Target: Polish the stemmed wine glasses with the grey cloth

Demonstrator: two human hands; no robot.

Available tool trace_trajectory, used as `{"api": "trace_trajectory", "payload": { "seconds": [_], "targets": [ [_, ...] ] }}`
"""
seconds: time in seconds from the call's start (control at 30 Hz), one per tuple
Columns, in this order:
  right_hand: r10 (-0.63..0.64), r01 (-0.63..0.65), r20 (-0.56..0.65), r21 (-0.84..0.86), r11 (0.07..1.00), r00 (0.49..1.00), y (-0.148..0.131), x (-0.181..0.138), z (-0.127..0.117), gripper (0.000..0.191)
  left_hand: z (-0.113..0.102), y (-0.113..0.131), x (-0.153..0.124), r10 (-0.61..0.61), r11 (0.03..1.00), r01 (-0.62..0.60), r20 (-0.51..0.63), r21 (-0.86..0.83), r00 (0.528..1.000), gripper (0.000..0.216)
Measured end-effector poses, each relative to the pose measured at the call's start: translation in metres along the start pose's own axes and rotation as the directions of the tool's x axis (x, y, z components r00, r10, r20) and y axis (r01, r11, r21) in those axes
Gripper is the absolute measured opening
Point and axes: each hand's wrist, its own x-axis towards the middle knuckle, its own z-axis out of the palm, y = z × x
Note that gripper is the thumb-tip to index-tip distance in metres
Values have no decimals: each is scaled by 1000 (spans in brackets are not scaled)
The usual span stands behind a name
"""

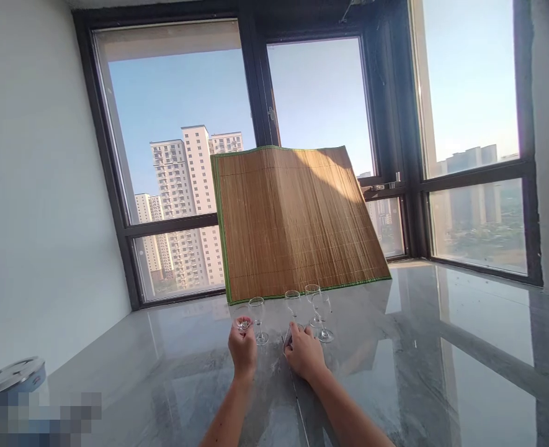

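My left hand (243, 355) is closed around a small clear glass (243, 324) with something pinkish-red showing inside it. Just right of that hand, a stemmed glass (256, 313) stands upright on the glossy grey surface. My right hand (306, 352) has its fingers curled low over the surface; a greyish, see-through edge shows at its left side, too unclear to name. Directly behind the right hand rises another stemmed glass (293, 303), its lower part partly hidden by the fingers. Two more stemmed glasses, one farther back (312, 298) and one nearer (323, 316), overlap beside the right hand.
A bamboo mat (297, 223) with green edging leans against the windows behind the glasses. The grey tiled surface (395, 366) reflects the light. At the lower left is a round lidded container (20, 375), with a blurred-out patch below it. A white wall (32, 186) bounds the left.
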Motion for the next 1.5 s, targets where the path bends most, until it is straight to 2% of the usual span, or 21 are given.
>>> {"api": "trace_trajectory", "payload": {
  "seconds": [0.1,0.2,0.27,0.33,0.43,0.5,0.6,0.67,0.73,0.8,0.9,1.0,1.07,1.13,1.2,1.27,1.4,1.5],
  "targets": [
    [16,-16,-55,-3,1000,998,-6,-8,-9,55,0,2,-5,110,994,-113,147,11,983,23],
    [32,-32,-123,3,999,992,-10,-18,-15,59,1,2,-11,232,967,-250,265,37,936,31],
    [-4,7,-109,28,1000,994,-11,-23,-15,58,1,3,-15,286,942,-328,338,73,897,32],
    [-83,85,-32,62,994,996,-9,-24,-11,58,1,3,-17,306,923,-370,380,108,873,32],
    [-177,172,86,63,983,980,-5,-23,-2,67,0,3,-16,300,915,-374,364,150,882,31],
    [-192,190,111,31,981,975,-1,-20,4,71,-2,3,-14,297,911,-370,334,180,895,28],
    [-134,131,84,36,991,987,4,-13,9,77,-4,1,-13,325,893,-390,279,224,904,23],
    [-70,63,56,107,992,996,5,-9,10,79,-5,0,-12,339,883,-399,253,248,906,23],
    [-27,26,1,232,972,1000,6,-6,10,77,-5,-2,-13,325,881,-391,259,267,910,22],
    [-27,70,-113,397,915,993,4,-5,8,77,-5,-3,-14,291,879,-375,293,294,911,21],
    [-56,251,-331,584,772,942,0,-7,2,83,-4,-3,-16,225,867,-357,367,347,903,16],
    [-126,389,-424,622,680,897,-2,-11,-4,86,-3,-2,-18,166,855,-343,422,389,891,13],
    [-176,421,-425,600,681,888,-3,-13,-6,87,-2,-1,-19,152,828,-367,460,424,875,16],
    [-194,437,-444,549,713,875,-1,-13,-7,87,-1,0,-20,152,758,-439,523,483,838,21],
    [-176,439,-494,486,756,851,2,-10,-8,82,-1,1,-20,146,662,-516,583,543,800,26],
    [-124,407,-542,441,800,831,6,-7,-9,74,-1,2,-21,138,606,-553,609,572,781,28],
    [-6,299,-550,446,844,835,14,0,-9,66,-2,3,-20,130,624,-530,592,574,795,28],
    [-2,266,-496,462,846,868,18,2,-7,65,-1,2,-21,99,653,-495,584,573,806,26]
  ]
}}
